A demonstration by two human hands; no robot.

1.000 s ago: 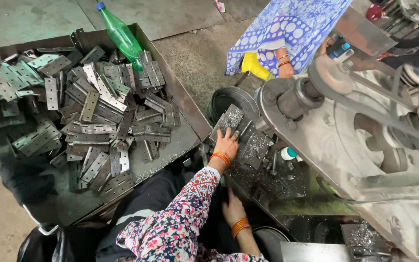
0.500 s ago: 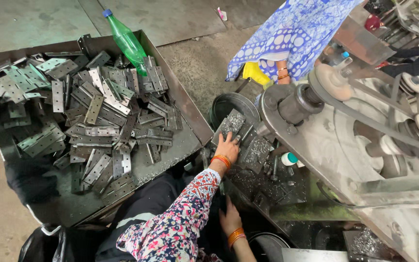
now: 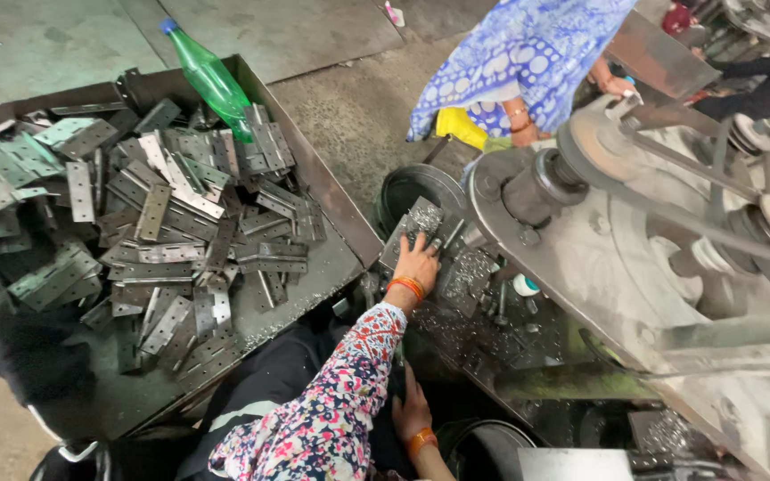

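Left hand [image 3: 417,261] presses a flat grey metal plate [image 3: 420,223], swarf-speckled.

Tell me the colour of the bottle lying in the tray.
Green with a blue cap, clearest in the head view.

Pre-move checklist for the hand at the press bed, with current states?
1. Left hand on the metal plate at the machine bed: ok, resting flat on it.
2. Right hand clear of the belt: ok, low beside the lap.
3. Bed free of swarf: not ok, metal chips scattered around the plate.
4. Hinge stock within reach: ok, tray piled with hinges.
5. Flywheel turning: cannot tell.
6. Co-worker's hand clear of the wheel: not ok, right next to it.
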